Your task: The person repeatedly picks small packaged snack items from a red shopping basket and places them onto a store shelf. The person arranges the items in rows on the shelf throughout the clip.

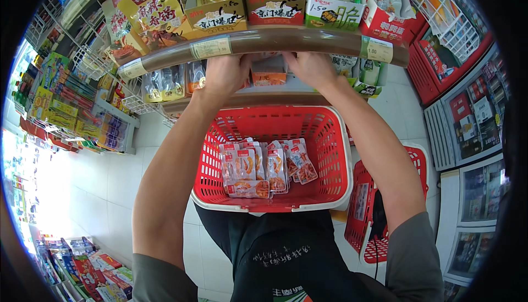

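Note:
Both my hands reach under the upper shelf edge [272, 41] into the lower shelf [299, 84]. My left hand [227, 71] is beside an orange display box [268, 78]; its fingertips are hidden by the shelf edge. On the box's other side my right hand [312, 68] has bent fingers, their tips also covered. Whether either hand holds anything cannot be seen. Below my forearms a red plastic shopping basket [284, 121] with a white rim sits close against my body. Several small snack packets [245, 166] lie in it in overlapping piles, mostly towards its left and middle.
Boxes of packaged snacks [274, 9] line the upper shelf. A second red basket [358, 215] stands on the tiled floor [161, 137] to the right. Glass-fronted coolers [478, 112] border the right side. Stocked racks [70, 104] stand left, with wire baskets [447, 17] at upper right.

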Motion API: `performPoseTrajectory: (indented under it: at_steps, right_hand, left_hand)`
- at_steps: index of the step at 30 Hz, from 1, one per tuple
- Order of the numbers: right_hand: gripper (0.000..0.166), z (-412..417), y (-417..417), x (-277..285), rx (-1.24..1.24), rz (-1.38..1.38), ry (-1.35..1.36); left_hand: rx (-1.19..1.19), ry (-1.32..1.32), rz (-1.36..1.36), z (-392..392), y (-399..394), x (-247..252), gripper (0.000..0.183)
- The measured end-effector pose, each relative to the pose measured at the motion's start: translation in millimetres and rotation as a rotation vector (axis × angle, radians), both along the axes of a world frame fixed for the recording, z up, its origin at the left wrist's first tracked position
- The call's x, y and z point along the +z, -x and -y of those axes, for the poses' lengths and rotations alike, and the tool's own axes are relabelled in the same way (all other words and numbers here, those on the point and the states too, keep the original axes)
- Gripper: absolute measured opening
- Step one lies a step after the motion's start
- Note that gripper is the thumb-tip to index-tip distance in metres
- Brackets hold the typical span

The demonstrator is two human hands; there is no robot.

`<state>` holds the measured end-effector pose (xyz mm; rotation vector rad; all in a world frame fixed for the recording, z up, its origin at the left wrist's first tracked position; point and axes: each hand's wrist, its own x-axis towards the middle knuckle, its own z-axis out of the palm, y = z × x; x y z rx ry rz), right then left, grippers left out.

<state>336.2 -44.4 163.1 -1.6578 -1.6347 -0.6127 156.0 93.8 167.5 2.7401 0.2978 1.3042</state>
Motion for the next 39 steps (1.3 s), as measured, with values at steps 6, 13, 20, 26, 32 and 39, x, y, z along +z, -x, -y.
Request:
performPoseTrajectory:
  at_steps: [6, 13, 20, 26, 32, 39]
  right_hand:
    - [0.025, -24, -24, -4, -0.308, 0.517, 0.293]
    - [0.031, -21, -14, 31, -0.114, -0.274, 0.363]
    - [0.031, -22, -22, 33, -0.128, -0.31, 0.374]
    - [0.031, -30, -21, 29, -0.123, -0.318, 0.375]
    - [0.03, -33, -25, 26, -0.12, -0.32, 0.38]
    - [0.03, -36, -26, 24, -0.119, -0.312, 0.378]
  left_hand:
    - [0.273, -0.07, -0.204, -28, -25, -10, 0.028]
    - [0.253, 0.008, -0.189, -11, -22, -7, 0.026]
    - [0.023, -0.054, -0.394, -2, -22, 12, 0.032]
    - [-0.052, -0.29, -0.446, 15, -23, 0, 0.028]
    - [-0.071, -0.349, -0.426, 27, -9, -9, 0.016]
    - [-0.04, -0.254, -0.464, 66, 9, -6, 0.016]
